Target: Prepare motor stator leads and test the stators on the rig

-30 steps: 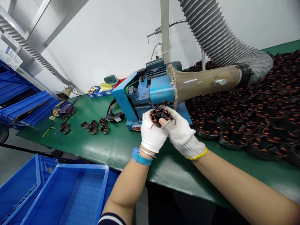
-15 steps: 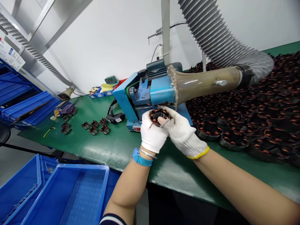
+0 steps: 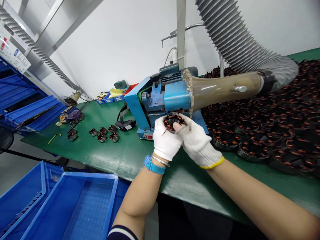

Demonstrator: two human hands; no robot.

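A ring-shaped motor stator (image 3: 171,124) with copper windings and black insulation is held up between both hands, close in front of the blue belt-driven machine (image 3: 177,96). Gloved in white, my left hand (image 3: 165,141) wraps round the stator's left and lower side. My right hand (image 3: 195,135), in a white glove with a yellow cuff, pinches its right side, with the thumb over the inner opening. A thin lead wire sticks out at the stator's lower left. Some right fingers are hidden behind the ring.
Many stators (image 3: 252,150) crowd the green table (image 3: 130,156) on the right; several small ones (image 3: 102,137) sit left of the machine. A grey suction hose (image 3: 240,40) joins the machine's hood. A black strap (image 3: 122,121), green-handled tool (image 3: 53,138) and blue crates (image 3: 82,206) lie leftward.
The whole view has shifted slightly, so the scene appears a little further right. Both hands keep hold of the stator in front of the machine, with hardly any change of grip.
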